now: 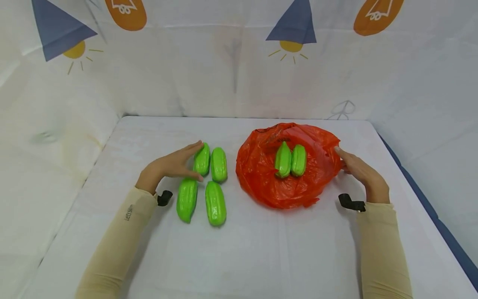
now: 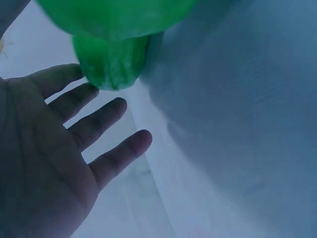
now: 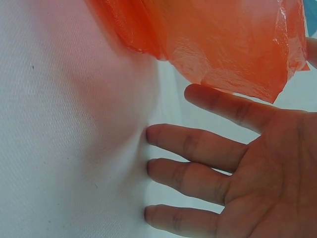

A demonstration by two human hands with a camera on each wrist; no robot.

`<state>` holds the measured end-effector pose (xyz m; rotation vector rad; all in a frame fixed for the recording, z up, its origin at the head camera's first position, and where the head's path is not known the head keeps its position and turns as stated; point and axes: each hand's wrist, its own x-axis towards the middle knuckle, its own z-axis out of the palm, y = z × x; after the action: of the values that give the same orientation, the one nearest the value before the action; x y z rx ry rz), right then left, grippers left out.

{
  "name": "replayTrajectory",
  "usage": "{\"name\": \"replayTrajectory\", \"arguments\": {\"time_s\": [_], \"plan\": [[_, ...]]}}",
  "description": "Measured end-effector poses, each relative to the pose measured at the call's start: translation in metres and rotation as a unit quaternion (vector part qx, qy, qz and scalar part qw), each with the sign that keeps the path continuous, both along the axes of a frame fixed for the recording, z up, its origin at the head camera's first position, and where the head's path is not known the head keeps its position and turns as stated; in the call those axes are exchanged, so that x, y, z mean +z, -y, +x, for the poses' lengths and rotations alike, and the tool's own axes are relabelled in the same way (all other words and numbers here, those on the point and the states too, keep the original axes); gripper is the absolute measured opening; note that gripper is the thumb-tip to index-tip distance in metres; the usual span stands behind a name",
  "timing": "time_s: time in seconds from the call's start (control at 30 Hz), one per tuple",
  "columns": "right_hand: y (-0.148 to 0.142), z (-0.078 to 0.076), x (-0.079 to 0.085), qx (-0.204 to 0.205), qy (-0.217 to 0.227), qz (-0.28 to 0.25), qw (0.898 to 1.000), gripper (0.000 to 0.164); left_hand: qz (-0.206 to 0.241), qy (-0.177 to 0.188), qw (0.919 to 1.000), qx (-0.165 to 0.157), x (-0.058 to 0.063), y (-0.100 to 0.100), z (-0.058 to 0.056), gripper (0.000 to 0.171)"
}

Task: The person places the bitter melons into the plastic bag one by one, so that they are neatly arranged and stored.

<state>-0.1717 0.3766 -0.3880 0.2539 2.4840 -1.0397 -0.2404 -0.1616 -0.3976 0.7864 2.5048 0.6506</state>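
Observation:
My left hand (image 1: 173, 162) reaches from the left with fingers spread straight around the back-left glossy green gourd-like vegetable (image 1: 202, 160). In the left wrist view the fingertips (image 2: 119, 105) lie beside and below the green pieces. Nearby lie another upright green piece (image 1: 218, 165), a pointed one (image 1: 186, 199) in front and a blunt one (image 1: 215, 203). My right hand (image 1: 360, 170) is at the right edge of a crumpled red plastic bag (image 1: 261, 182), thumb and forefinger on either side of its rim, other fingers extended. Two green vegetables (image 1: 298, 160) lie on the bag.
A white-covered table (image 1: 261, 257) carries everything, with a white cloth wall (image 1: 209, 74) rising behind it. More white cloth hangs at the left and right sides. A dark blue strip (image 1: 422, 195) runs along the right edge. Each wrist wears a small black camera (image 1: 164, 198).

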Motion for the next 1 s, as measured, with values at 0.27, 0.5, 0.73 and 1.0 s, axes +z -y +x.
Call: {"name": "replayTrajectory", "arguments": {"time_s": [0.27, 0.5, 0.73, 1.0], "plan": [[0.000, 0.000, -0.001, 0.014, -0.017, -0.005, 1.000, 0.093, -0.001, -0.034, 0.9994, 0.005, -0.006, -0.003, 0.000, 0.109], [0.000, 0.000, -0.001, 0.010, -0.014, -0.003, 1.000, 0.094, 0.014, -0.052, 0.9985, 0.008, -0.008, -0.003, -0.002, 0.107], [0.001, 0.000, -0.001, 0.003, -0.012, 0.005, 1.000, 0.094, 0.022, -0.060, 0.9979, 0.005, -0.011, -0.003, -0.004, 0.107], [0.000, -0.001, -0.001, 0.007, -0.010, 0.001, 1.000, 0.094, 0.028, -0.064, 0.9975, 0.005, -0.017, -0.003, -0.006, 0.106]]}}
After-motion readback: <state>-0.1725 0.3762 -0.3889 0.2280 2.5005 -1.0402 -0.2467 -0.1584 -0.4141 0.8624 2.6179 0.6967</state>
